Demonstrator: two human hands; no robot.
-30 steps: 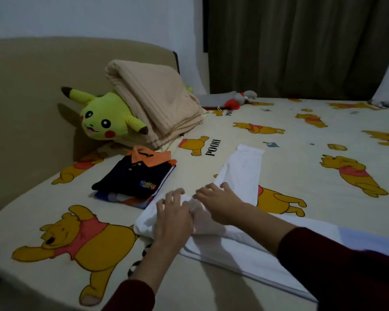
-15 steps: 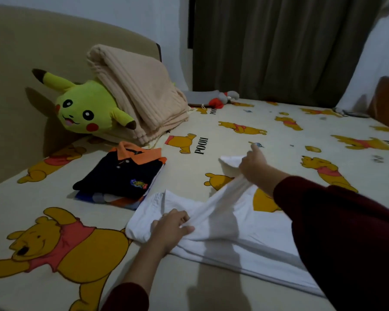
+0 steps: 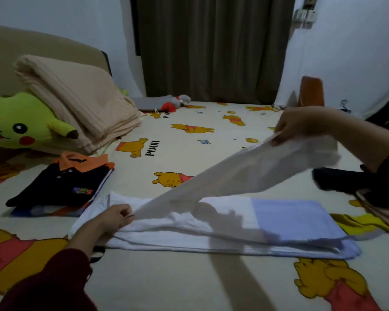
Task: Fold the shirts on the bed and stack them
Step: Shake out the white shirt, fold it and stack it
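A white shirt (image 3: 189,230) with a pale blue lower part lies lengthwise across the bed (image 3: 166,283) in front of me. My left hand (image 3: 115,217) pinches the shirt near its shoulder and pins it down. My right hand (image 3: 299,125) grips the end of the white sleeve and holds it stretched in the air, up and to the right. A small stack of folded shirts (image 3: 61,187), topped by a dark polo with an orange collar, sits to the left of the white shirt.
A green-yellow plush toy (image 3: 20,124) and a folded beige blanket (image 3: 76,99) lean on the headboard at left. More dark and pink clothes (image 3: 368,189) lie at the right edge. A small grey and red toy (image 3: 173,102) rests by the curtain.
My right hand has pulled the sleeve further right and higher, stretching it taut. The left hand stays pinching the shoulder. The view has swung to the right.
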